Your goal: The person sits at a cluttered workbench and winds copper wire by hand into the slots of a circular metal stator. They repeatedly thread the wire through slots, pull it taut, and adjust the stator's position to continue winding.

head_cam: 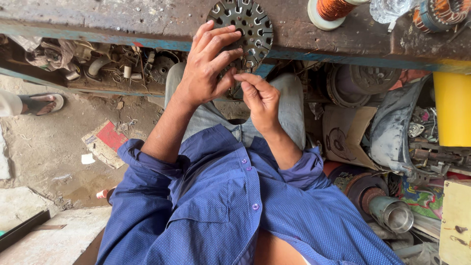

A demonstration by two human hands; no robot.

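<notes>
Head view: a person in a blue shirt (230, 206) sits at a worn workbench (147, 19) and works on a round, slotted metal stator core (245, 24). The disc stands tilted against the bench edge, its flat face turned toward the camera; being round, it shows no long axis. Its upper part shows above the fingers, its lower part is hidden behind them.

The left hand (208, 66) lies spread over the disc's lower left, fingers fanned and pressing on the face, the thumb hooked under, so it grips the core. The forearm rises from the rolled-up sleeve.

Just right of and below it, the right hand (260, 98) is bent at the wrist, fingertips pinched together at the disc's lower rim; what they pinch cannot be made out.

Beyond the right hand, a spool of copper wire (331, 11) sits on the bench top. Farther right stands a yellow cylinder (452, 108). Far left of the left hand, a sandalled foot (41, 104) rests on the dirt floor.
</notes>
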